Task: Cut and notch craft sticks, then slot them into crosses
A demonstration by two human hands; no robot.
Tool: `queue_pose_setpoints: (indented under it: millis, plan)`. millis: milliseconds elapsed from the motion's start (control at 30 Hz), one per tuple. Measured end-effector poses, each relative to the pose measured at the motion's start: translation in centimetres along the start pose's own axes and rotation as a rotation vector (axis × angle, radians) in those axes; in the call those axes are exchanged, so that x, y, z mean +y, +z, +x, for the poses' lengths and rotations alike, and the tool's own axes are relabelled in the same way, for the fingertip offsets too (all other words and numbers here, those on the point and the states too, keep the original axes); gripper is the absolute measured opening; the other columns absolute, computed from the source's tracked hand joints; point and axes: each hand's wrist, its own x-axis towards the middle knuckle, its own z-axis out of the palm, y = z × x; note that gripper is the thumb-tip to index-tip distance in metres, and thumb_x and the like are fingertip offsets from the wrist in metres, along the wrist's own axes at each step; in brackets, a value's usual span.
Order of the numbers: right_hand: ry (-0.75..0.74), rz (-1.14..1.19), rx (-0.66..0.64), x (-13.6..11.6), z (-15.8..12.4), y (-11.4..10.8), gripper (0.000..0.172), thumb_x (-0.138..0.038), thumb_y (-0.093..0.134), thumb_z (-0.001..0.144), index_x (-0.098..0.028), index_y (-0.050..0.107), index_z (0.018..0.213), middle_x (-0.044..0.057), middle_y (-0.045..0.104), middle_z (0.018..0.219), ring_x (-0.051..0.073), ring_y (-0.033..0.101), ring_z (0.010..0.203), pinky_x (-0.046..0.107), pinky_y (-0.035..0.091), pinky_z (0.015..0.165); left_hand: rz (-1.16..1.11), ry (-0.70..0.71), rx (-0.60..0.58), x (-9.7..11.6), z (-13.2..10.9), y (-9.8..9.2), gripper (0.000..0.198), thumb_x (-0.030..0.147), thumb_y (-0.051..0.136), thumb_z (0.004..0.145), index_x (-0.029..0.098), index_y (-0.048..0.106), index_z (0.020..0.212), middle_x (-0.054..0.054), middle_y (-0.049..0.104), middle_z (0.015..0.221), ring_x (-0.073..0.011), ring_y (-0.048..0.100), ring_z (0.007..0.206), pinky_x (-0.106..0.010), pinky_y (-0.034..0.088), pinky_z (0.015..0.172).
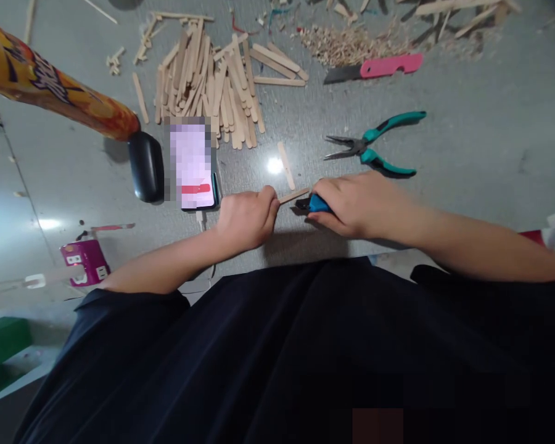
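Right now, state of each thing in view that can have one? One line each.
Left hand: closed on the wooden stick
Right hand: closed around the blue-handled tool
Wooden stick: held, one end at the right hand
Blue-handled tool: held; jaws open or shut, can't tell
Teal-handled pliers: lying open
Pink-handled cutter: lying, blade out
Phone: screen lit, cable attached
Stick pile: loose, jumbled

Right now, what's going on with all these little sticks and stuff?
A person's left hand grips one thin wooden stick. The right hand holds a blue-handled tool, its dark tip close to that stick; whether they touch is hard to tell. Beyond the hands lie a pile of sticks and open teal-handled pliers.
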Motion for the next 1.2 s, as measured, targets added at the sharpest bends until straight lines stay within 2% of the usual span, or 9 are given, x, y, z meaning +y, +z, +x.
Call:
queue_pose_setpoints:
  millis: [167, 300, 400, 600, 667, 833, 967, 1067, 1200]
  plan:
    - [0.029, 0.060, 0.041, -0.3, 0.7, 0.5, 0.046, -0.057, 0.061, 0.119, -0.018, 0.075, 0.139, 0.015, 0.090, 0.103, 0.030, 0.070, 0.070, 0.042, 0.027, 0.063, -0.018, 0.054, 0.025, -0.6, 0.0, 0.0, 0.048, 0.043, 0.036, 0.124, 0.018, 0.076, 0.117, -0.014, 0.080, 0.085, -0.0284, 0.070, 0.071, -0.041, 0.021, 0.064]
    - [0.017, -0.032, -0.031, -0.6, 1.5, 0.5, 0.027, -0.030, 0.059, 0.113, -0.018, 0.081, 0.124, 0.016, 0.091, 0.109, 0.030, 0.073, 0.077, 0.042, 0.021, 0.065, -0.079, 0.103, 0.083, -1.2, 0.0, 0.6, 0.048, 0.045, 0.038, 0.125, 0.020, 0.078, 0.120, -0.012, 0.080, 0.084, -0.0265, 0.068, 0.069, -0.041, 0.022, 0.066]
    - [-0.006, -0.091, -0.099, -0.9, 1.9, 0.2, 0.032, -0.020, 0.052, 0.111, -0.017, 0.082, 0.121, 0.016, 0.091, 0.110, 0.030, 0.074, 0.083, 0.042, 0.020, 0.068, -0.102, 0.117, 0.112, -1.3, 0.2, 1.0, 0.051, 0.051, 0.039, 0.127, 0.020, 0.080, 0.120, -0.012, 0.081, 0.084, -0.0263, 0.070, 0.071, -0.040, 0.021, 0.067]
    - [0.150, -0.023, -0.159, -0.4, 2.3, -2.0, 0.060, -0.067, 0.056, 0.120, -0.015, 0.077, 0.138, 0.017, 0.088, 0.110, 0.032, 0.070, 0.085, 0.040, 0.024, 0.070, -0.014, 0.046, 0.019, -0.4, 0.2, 0.1, 0.047, 0.045, 0.047, 0.124, 0.018, 0.084, 0.118, -0.016, 0.085, 0.090, -0.0309, 0.076, 0.078, -0.041, 0.021, 0.066]
    - [0.213, -0.010, -0.226, -0.4, 2.2, -3.0, 0.060, -0.067, 0.053, 0.120, -0.014, 0.076, 0.134, 0.018, 0.084, 0.102, 0.031, 0.066, 0.081, 0.041, 0.023, 0.071, 0.021, 0.021, 0.000, 0.0, 0.2, -0.2, 0.043, 0.041, 0.048, 0.122, 0.017, 0.085, 0.120, -0.017, 0.086, 0.092, -0.0327, 0.078, 0.080, -0.042, 0.022, 0.067]
    - [0.241, 0.463, -0.435, -1.4, 1.7, -4.1, 0.045, -0.059, 0.044, 0.123, -0.025, 0.061, 0.100, 0.007, 0.072, 0.079, 0.024, 0.062, 0.070, 0.038, 0.036, 0.071, 0.016, 0.006, 0.048, 0.2, 0.0, 0.0, 0.042, 0.039, 0.048, 0.120, 0.016, 0.083, 0.116, -0.016, 0.084, 0.088, -0.0328, 0.078, 0.078, -0.042, 0.032, 0.067]
    - [0.335, 0.812, -0.480, -2.2, 1.8, -3.5, 0.038, -0.051, 0.042, 0.126, -0.028, 0.054, 0.099, 0.000, 0.070, 0.072, 0.021, 0.068, 0.064, 0.036, 0.042, 0.070, 0.000, 0.024, 0.101, -0.2, 0.0, 0.6, 0.043, 0.039, 0.047, 0.120, 0.017, 0.083, 0.111, -0.016, 0.081, 0.084, -0.0318, 0.075, 0.074, -0.042, 0.033, 0.066]
    - [0.335, 0.702, -0.466, -2.6, 1.9, -3.0, 0.040, -0.051, 0.041, 0.125, -0.026, 0.062, 0.103, 0.004, 0.073, 0.078, 0.023, 0.069, 0.069, 0.036, 0.042, 0.072, 0.003, 0.057, 0.140, -0.5, 0.0, 1.0, 0.044, 0.039, 0.047, 0.119, 0.017, 0.083, 0.108, -0.014, 0.079, 0.080, -0.0292, 0.072, 0.070, -0.041, 0.028, 0.065]
    - [0.215, 0.243, -0.418, -3.4, 1.5, -2.2, 0.053, -0.055, 0.039, 0.124, -0.016, 0.075, 0.130, 0.016, 0.083, 0.094, 0.029, 0.066, 0.074, 0.040, 0.029, 0.070, -0.030, 0.102, 0.191, -0.8, -0.1, 1.4, 0.040, 0.039, 0.050, 0.118, 0.019, 0.080, 0.102, -0.012, 0.076, 0.076, -0.0260, 0.067, 0.066, -0.040, 0.027, 0.064]
